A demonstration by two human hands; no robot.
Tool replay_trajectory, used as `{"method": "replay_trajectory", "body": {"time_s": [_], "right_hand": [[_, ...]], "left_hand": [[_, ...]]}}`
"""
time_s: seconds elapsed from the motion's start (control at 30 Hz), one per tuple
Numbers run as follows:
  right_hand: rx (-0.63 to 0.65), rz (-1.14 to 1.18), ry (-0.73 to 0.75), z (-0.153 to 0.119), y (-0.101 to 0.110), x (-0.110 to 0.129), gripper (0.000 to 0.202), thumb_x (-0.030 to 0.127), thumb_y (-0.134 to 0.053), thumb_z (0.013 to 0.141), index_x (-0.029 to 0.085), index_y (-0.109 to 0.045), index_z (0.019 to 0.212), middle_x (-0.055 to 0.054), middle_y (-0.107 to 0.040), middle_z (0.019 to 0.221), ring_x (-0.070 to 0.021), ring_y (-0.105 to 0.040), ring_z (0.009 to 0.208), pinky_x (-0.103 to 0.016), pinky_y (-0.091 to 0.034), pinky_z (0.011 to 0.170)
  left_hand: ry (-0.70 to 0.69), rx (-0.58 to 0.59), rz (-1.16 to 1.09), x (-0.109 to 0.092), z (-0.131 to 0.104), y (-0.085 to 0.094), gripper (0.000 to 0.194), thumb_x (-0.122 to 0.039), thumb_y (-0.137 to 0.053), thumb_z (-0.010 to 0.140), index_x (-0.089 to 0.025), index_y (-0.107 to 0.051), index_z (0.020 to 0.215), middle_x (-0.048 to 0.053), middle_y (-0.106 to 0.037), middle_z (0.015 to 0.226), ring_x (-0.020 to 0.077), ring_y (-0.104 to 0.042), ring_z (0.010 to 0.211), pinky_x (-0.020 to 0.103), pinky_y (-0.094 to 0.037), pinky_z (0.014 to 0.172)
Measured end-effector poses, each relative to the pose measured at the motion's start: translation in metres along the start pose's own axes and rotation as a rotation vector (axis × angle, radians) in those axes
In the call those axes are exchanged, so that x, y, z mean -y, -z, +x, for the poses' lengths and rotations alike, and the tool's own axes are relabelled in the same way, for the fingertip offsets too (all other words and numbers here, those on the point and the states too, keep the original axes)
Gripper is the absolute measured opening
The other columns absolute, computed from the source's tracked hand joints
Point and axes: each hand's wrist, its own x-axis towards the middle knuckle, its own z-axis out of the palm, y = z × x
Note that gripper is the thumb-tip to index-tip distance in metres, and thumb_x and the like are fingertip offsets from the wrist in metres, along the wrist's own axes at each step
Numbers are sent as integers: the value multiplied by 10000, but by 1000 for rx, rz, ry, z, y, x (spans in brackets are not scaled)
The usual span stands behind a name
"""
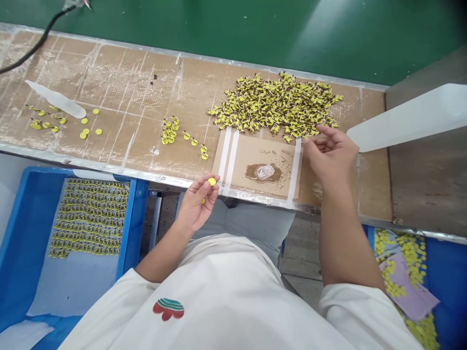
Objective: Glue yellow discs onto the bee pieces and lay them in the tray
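My left hand (pixel 199 203) is closed at the table's front edge, pinching a yellow disc (pixel 212 182) between thumb and fingers. A second bit of yellow (pixel 203 201) shows lower down in the same hand. At the lower right edge of a big pile of small yellow-and-dark figures (pixel 273 104) is my right hand (pixel 330 153), thumb and fingers bent together. Whatever its fingertips hold is too small to make out. Between the hands lies a taped cardboard piece (pixel 251 150) with a wet patch and a whitish blob (pixel 265 171).
Joined disc-and-figure pieces (pixel 170 130) and loose yellow discs (pixel 85 131) lie to the left, near a white strip (pixel 60 101). A blue bin (pixel 136 218) holds rows of pieces. Another blue bin (pixel 447 272) holds yellow discs. A white panel (pixel 408 119) juts in from the right.
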Motion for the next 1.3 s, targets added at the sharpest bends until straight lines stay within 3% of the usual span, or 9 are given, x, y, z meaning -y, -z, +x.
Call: {"method": "replay_trajectory", "body": {"time_s": [0.1,0.23,0.37,0.5,0.67,0.87,0.93,1.1,1.3], "right_hand": [[41,-280,188,-17,3,-8,321,264,-695,779,172,-766,1077,-80,-753,859,-167,-651,705,-328,-540,743],[70,-351,240,-29,5,-15,268,288,-709,789,161,-776,1016,-74,-737,819,-176,-649,712,-323,-537,740],[-5,-182,183,-32,5,-8,271,379,-744,820,182,-774,1005,-86,-751,857,-170,-627,692,-321,-502,668],[-102,63,69,-32,1,-1,283,378,-819,752,180,-753,943,-83,-742,840,-173,-638,697,-329,-517,677],[-97,228,-20,-33,-1,-3,441,341,-874,677,174,-739,1063,-57,-726,805,-178,-662,686,-352,-573,686],[-102,362,-141,-50,-2,9,316,354,-884,677,182,-785,923,-47,-738,739,-181,-667,636,-311,-535,534],[-137,392,-106,-63,-6,18,312,348,-880,693,192,-795,948,-42,-750,756,-171,-664,624,-306,-533,536],[-131,350,77,-99,-23,39,214,323,-826,777,244,-801,975,-39,-786,905,-200,-729,789,-380,-602,772],[-144,223,214,-113,-39,39,134,308,-784,825,245,-793,943,-27,-747,786,-192,-706,737,-363,-588,727]], "left_hand": [[-1,-4,9,0,0,-1,202,-128,-805,769,-187,-756,956,28,-770,995,50,-730,771,94,-593,733],[-9,24,19,1,1,-2,213,-146,-825,755,-182,-764,957,33,-775,997,55,-733,783,97,-595,744],[-13,7,37,0,1,-3,205,-143,-813,768,-192,-762,960,27,-773,999,51,-732,787,91,-590,745],[-21,5,44,0,1,-4,208,-147,-819,760,-198,-761,954,23,-772,1003,52,-735,792,92,-589,755],[-29,11,66,1,1,-4,228,-141,-828,743,-201,-768,954,30,-781,1032,59,-743,802,89,-586,754],[-30,39,70,1,4,-9,229,-129,-827,738,-201,-774,949,26,-790,1004,62,-744,786,91,-588,738],[-26,35,60,1,6,-14,207,-129,-813,755,-201,-772,944,19,-789,984,53,-737,770,82,-583,721],[-10,3,29,6,10,-26,182,-119,-767,804,-203,-762,965,7,-781,1010,29,-729,762,66,-571,741],[-42,128,45,13,15,-25,218,-170,-827,761,-197,-782,973,15,-788,1027,59,-748,826,102,-588,786]]}}
